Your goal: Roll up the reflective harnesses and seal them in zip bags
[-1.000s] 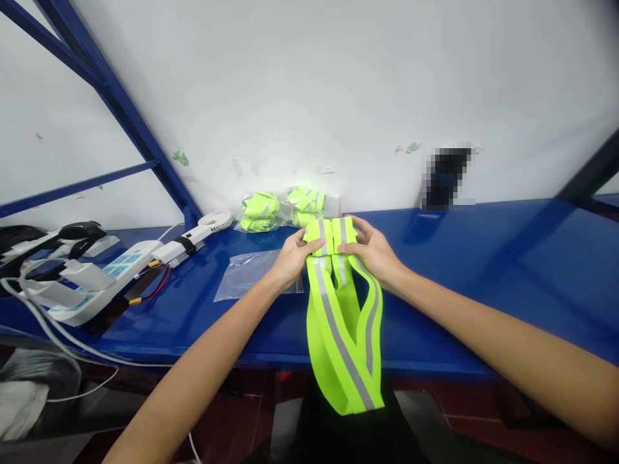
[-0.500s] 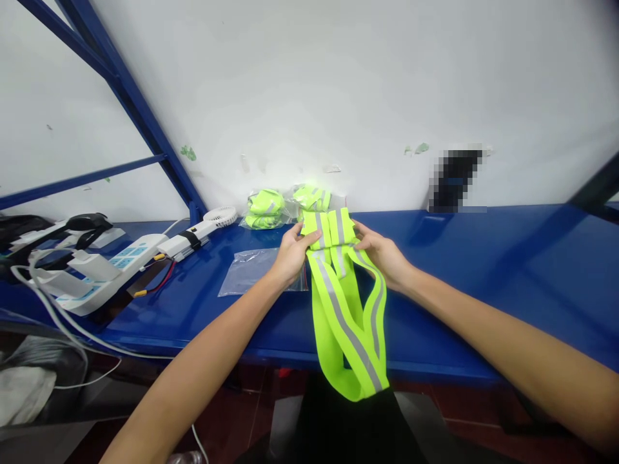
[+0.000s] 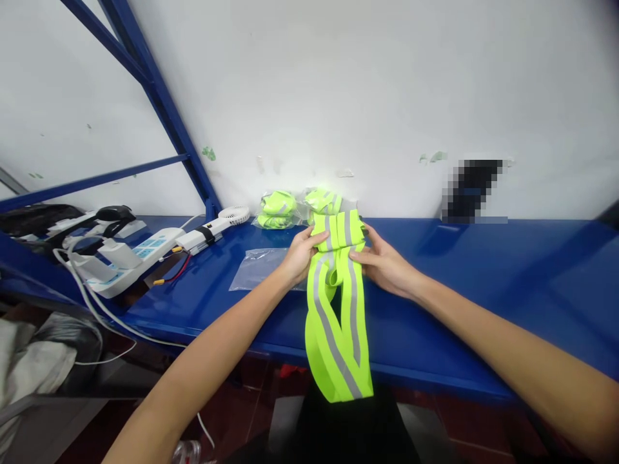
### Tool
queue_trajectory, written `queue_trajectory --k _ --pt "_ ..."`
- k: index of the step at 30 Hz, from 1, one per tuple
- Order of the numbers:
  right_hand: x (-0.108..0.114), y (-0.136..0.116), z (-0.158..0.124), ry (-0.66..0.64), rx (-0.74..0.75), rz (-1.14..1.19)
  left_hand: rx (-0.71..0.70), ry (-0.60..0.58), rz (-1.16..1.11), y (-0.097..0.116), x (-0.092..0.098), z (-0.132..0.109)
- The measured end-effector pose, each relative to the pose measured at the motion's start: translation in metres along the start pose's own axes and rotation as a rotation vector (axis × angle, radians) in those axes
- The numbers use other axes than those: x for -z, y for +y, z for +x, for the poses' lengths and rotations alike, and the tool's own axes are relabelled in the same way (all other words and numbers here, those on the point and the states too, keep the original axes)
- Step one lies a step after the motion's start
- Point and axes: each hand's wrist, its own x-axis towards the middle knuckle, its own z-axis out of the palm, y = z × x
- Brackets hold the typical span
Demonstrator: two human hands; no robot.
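Between my two hands is a neon yellow reflective vest made of straps with grey stripes. Its upper part is folded into a flat bundle, and the long straps hang in loops past the table's front edge. My left hand pinches the bundle's left side, thumb on top. On the right side, my right hand grips the folded straps, its thumb lying over a strap. Behind my left forearm lies a flat clear plastic bag. Two bagged yellow bundles, a left one and a right one, sit against the wall.
The blue table runs along a white wall. To the left are a white power strip with plugs and cables, a small white fan and a blue metal frame. A pixelated dark object leans on the wall at right.
The right-hand loop of the vest has swung inward and hangs straighter. My right thumb has come over the strap. The whole view has shifted a little, so things appear further right.
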Motion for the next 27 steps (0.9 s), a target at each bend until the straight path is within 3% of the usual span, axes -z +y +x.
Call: queue_trajectory --k 10,16,21,27 --pt "0.003 0.014 0.005 0.126 0.072 -0.079 -0.002 -0.081 0.217 -0.009 0.005 0.000" --pt "0.007 0.007 0.003 0.051 0.152 -0.201 -0.031 -0.092 0.275 -0.006 0.005 -0.001" --pt "0.008 -0.001 0.001 -0.013 0.124 -0.230 -0.054 -0.109 0.270 -0.005 0.006 0.001" --pt "0.004 0.003 0.001 0.020 0.050 -0.141 -0.085 -0.121 0.330 -0.005 0.008 0.000"
